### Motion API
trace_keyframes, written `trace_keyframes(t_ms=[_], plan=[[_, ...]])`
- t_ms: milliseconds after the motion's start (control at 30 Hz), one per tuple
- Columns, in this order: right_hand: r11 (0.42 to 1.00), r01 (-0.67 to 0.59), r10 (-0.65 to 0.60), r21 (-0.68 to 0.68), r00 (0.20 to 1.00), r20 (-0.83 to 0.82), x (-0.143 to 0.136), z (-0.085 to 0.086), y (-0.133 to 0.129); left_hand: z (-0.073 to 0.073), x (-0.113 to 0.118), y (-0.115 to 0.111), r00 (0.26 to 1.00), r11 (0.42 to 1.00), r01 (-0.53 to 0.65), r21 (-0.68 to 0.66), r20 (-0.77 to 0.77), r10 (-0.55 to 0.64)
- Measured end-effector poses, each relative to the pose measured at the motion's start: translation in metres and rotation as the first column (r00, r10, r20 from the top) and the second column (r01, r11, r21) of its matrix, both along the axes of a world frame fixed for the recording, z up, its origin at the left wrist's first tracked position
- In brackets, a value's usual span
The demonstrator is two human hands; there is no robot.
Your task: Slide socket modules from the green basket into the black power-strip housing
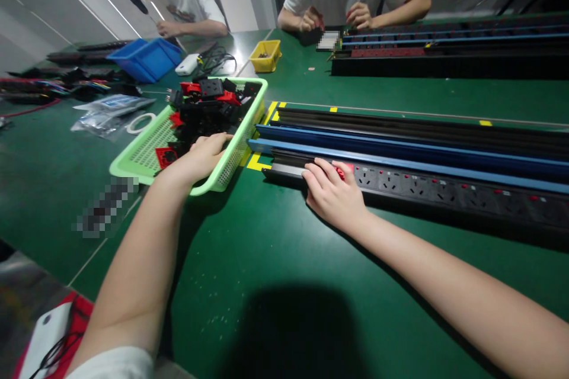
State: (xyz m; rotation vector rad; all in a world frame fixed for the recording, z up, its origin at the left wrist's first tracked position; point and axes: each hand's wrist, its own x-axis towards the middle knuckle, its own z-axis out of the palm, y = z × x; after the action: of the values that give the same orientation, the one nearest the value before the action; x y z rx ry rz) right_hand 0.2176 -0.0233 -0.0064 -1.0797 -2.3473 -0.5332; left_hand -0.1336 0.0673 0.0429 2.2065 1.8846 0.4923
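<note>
My left hand [205, 157] reaches over the near rim into a light green plastic basket [146, 157]. Black and red socket modules [208, 92] are heaped inside it. The fingertips are largely hidden among the parts, so what they touch does not show. My right hand [335, 195] lies across the left part of a long black power strip [413, 183], its fingers apart. A bit of a red module [341, 172] shows by the fingers, and a row of black sockets runs off to the right. Left of the hand, the strip's channel shows a bare stretch.
Blue rails [355, 151] and a dark rail [311, 115] lie behind the strip. Beyond stand a yellow bin [265, 56] and a blue bin [146, 59]. A tape roll [141, 123] and plastic bags [106, 109] lie left. Two people sit across the green table [249, 260].
</note>
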Motion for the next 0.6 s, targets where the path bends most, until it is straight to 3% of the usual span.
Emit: trace_keyframes(t_ms=[67,167,333,600], plan=[[1.0,0.001,-0.001,0.004,1.0,-0.002,0.0,0.001,0.0,0.008,0.006,-0.004,0.991,0.991,0.001,-0.133,-0.134,-0.019],[1.0,-0.002,0.002,0.004,1.0,0.0,0.0,0.003,0.0,0.019,0.014,-0.008,0.981,0.988,-0.007,-0.153,-0.193,-0.023],[1.0,0.004,-0.005,0.001,1.0,0.01,-0.001,0.003,-0.001,0.024,0.022,-0.011,0.989,0.993,0.063,-0.103,-0.13,-0.077],[1.0,-0.003,0.004,-0.007,1.0,0.018,0.0,0.003,-0.001,0.026,0.027,-0.02,1.0,0.999,-0.022,-0.028,-0.012,0.022]])
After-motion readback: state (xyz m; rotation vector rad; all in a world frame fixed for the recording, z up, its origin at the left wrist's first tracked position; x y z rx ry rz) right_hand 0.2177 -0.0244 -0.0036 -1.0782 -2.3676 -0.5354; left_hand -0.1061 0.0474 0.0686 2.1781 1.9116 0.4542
